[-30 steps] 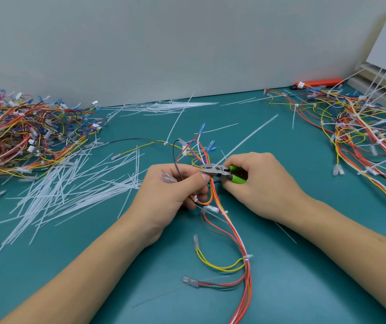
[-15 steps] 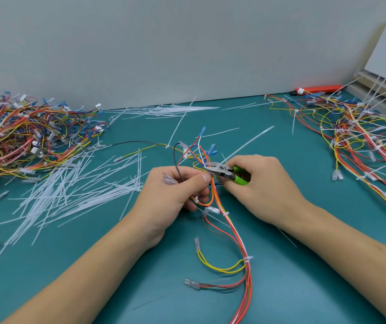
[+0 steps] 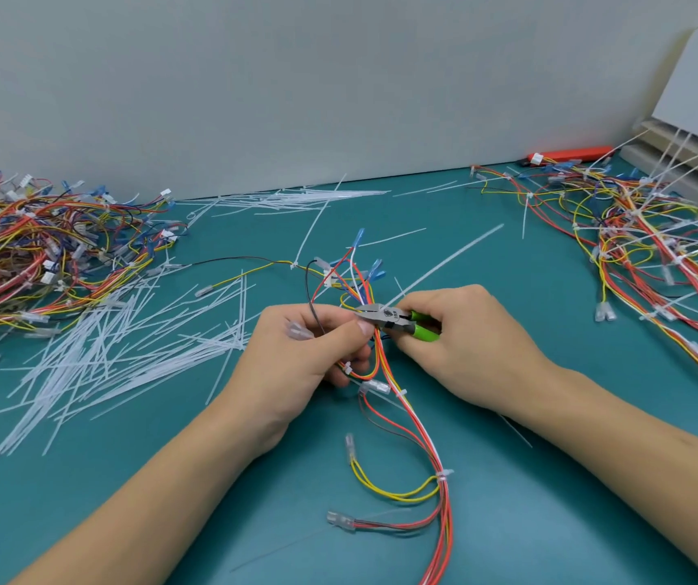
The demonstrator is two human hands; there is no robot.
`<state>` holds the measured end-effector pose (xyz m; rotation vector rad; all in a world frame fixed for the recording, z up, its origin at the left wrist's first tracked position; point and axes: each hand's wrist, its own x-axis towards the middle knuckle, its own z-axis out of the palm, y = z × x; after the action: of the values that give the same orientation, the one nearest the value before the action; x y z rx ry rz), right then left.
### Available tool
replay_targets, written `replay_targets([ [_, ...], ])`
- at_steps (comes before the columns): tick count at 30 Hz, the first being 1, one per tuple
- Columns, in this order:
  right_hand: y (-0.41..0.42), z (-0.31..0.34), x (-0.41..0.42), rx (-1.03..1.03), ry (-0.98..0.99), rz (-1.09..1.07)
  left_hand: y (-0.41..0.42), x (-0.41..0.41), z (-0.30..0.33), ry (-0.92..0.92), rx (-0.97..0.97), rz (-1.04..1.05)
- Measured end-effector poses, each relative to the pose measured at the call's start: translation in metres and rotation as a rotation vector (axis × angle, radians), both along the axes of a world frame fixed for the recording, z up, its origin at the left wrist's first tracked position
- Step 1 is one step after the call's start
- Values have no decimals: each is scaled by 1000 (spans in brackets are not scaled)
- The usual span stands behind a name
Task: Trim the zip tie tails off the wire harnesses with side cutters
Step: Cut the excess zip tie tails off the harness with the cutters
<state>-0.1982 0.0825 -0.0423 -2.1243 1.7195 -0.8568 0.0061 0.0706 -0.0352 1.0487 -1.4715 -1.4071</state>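
Green-handled side cutters (image 3: 398,319) barely shift from a second ago — right hand (image 3: 461,348) grips them, nose at the harness (image 3: 385,373) pinched by the left hand (image 3: 300,356), mid-table. White tail (image 3: 444,263) still attached — cut probably not done yet.

The tabletop (image 3: 550,521) is plain teal, the wall (image 3: 296,78) behind it pale grey. The side cutters (image 3: 398,320) have bright green handles and a silvery grey head. The wire harness (image 3: 423,449) shows red, orange, yellow and white wires, one black lead, blue terminals and clear connectors. The cut zip tie tails (image 3: 127,344) are translucent white. Both harness piles, at left (image 3: 43,251) and at right (image 3: 655,247), mix red, yellow and blue. An orange-red bar-shaped object (image 3: 571,154) lies at the wall.
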Motion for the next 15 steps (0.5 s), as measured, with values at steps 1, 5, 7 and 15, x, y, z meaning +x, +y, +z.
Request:
replay_targets([
  [1,0,1,0,-3,29,-5,0,0,0,3,4,0],
  [5,-1,5,1,-31,148,-4,0,1,1,-12,4,-1],
  [7,-1,4,0,-48,141,-5,1,1,1,-10,10,6],
  [15,-2,1,-3,-168,-138,-24,1,1,2,23,53,27],
])
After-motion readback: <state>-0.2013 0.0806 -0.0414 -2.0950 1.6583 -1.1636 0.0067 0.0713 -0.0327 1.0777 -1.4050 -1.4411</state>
